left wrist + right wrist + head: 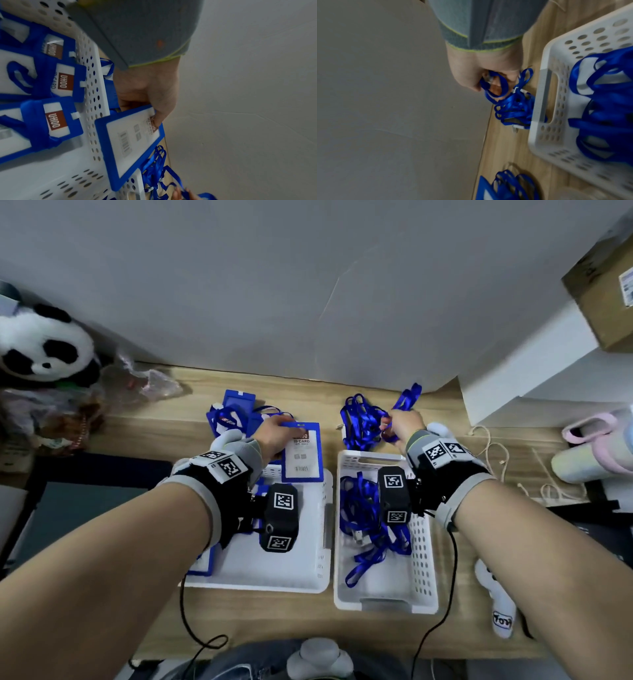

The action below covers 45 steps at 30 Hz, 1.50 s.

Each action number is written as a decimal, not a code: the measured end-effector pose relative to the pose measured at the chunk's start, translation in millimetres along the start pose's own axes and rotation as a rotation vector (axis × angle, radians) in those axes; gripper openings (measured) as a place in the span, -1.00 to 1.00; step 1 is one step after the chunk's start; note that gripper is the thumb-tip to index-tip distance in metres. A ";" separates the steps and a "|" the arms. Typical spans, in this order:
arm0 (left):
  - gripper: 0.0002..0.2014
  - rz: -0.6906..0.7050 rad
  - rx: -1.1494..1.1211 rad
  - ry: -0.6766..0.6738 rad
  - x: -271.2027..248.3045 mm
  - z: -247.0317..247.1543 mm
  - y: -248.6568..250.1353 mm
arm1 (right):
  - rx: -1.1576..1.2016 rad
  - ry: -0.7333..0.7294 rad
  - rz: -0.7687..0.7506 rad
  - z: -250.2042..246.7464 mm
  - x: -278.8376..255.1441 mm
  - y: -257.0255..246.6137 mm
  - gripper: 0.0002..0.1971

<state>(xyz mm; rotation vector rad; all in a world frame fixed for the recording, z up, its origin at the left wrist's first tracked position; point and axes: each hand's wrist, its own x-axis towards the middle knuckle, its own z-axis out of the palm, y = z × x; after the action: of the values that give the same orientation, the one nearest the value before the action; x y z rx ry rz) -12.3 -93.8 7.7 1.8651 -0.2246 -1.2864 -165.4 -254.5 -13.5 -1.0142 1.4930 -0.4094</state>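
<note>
My left hand (274, 436) (150, 100) pinches a blue-framed ID card holder (301, 453) (132, 143) by its top end, over the far rim of the left white basket (308, 577). That basket holds several more blue card holders (56, 121). My right hand (404, 426) (481, 70) grips a blue lanyard (496, 86) from the tangled pile of lanyards (363, 422) (513, 111) on the desk behind the right white basket (424, 577) (544, 108). More blue lanyards (370, 525) lie inside that basket.
Loose blue card holders (233, 409) lie on the wooden desk (154, 422) behind the left basket. A panda plush (44, 344) sits far left, a cardboard box (603, 285) far right. White cords (493, 453) and a white controller (496, 601) lie to the right.
</note>
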 end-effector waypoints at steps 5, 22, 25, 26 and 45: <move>-0.81 -0.037 0.035 -0.008 17.0 10.7 -4.7 | -0.135 -0.065 0.121 -7.4 18.1 8.4 -0.81; -0.81 -0.068 0.045 -0.144 8.3 26.9 -15.8 | -0.265 -0.521 0.109 -27.6 -26.2 25.1 -0.82; -0.91 -0.051 0.082 -0.171 2.3 26.8 -21.0 | -0.504 -0.623 0.162 -28.5 -34.5 46.5 -0.79; -0.91 -0.045 0.098 -0.172 0.7 26.4 -22.8 | -0.581 -0.622 0.190 -28.3 -36.6 54.0 -0.79; -0.78 -0.092 0.348 -0.205 -36.8 18.7 -53.7 | -1.045 -0.448 0.321 -32.6 -65.1 123.7 -0.88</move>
<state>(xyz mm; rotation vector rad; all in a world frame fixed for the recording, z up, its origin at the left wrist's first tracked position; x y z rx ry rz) -60.7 -49.0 -7.6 2.0489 -0.5035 -1.5840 -246.1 -145.1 -59.5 -1.4849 1.3902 0.8773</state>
